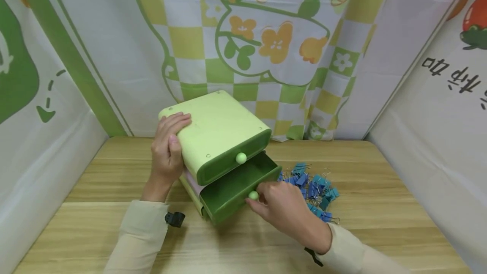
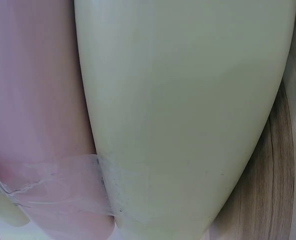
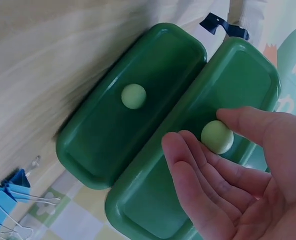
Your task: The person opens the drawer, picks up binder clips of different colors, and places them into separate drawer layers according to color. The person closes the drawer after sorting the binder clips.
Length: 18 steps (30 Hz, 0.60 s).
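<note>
A small drawer cabinet (image 1: 217, 126) stands tilted on the table, with light green outer shells and a pink one (image 2: 33, 90) between them. Its top drawer, with a round knob (image 1: 241, 158), is closed. The middle drawer (image 1: 236, 185) is pulled out and shows a bare green inside. My left hand (image 1: 167, 151) rests on the cabinet's upper left edge, fingers laid over the top. My right hand (image 1: 285, 206) pinches the middle drawer's pale green knob (image 3: 217, 136) between thumb and fingers. Below it, the bottom drawer's front (image 3: 133, 125) shows in the right wrist view.
Several blue and teal binder clips (image 1: 313, 187) lie in a loose pile right of the cabinet, behind my right hand. Clear tape (image 2: 63, 185) joins the shells on the side. Printed cloth (image 1: 243, 92) hangs along the table's back edge, with white walls at both sides.
</note>
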### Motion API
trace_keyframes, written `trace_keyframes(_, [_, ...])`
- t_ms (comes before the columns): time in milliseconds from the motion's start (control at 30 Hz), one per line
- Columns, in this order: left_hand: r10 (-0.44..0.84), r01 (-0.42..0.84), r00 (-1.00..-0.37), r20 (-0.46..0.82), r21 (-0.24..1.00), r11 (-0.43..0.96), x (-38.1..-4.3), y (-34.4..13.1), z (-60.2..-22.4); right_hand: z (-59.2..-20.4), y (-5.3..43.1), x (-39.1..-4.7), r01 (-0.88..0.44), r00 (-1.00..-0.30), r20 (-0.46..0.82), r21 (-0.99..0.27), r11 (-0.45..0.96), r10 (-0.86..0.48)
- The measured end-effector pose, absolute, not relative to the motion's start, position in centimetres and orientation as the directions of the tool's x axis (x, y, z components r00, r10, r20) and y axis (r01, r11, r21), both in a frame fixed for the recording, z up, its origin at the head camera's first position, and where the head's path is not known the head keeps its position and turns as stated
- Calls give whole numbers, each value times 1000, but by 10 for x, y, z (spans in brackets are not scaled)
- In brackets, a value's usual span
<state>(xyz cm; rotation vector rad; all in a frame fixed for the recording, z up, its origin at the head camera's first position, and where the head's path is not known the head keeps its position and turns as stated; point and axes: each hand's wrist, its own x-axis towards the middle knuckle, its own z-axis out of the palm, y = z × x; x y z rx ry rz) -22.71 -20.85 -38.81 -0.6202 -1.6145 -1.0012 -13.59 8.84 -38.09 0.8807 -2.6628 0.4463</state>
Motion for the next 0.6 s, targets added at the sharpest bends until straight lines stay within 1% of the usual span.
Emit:
trace_keyframes(133, [-101,808,-283,954,293,511,-226,-208,-388,-384,89,-134,-611,-773,369,-217,761,-516])
trace_keyframes(267, [-104,803,-289,952,300,515,-225,-208,-389,-382,93,-135,-619,-779,336,-276,735,-530])
trace_keyframes(433, [-107,801,-296,949,307,514,-225,-208,-390,-365,112,-143,-596,-800,208,-380,707,-563])
trace_keyframes(600, [-106,803,-298,949,309,510,-226,-208,-389,-346,136,-160,-512,-853,119,-387,767,-508])
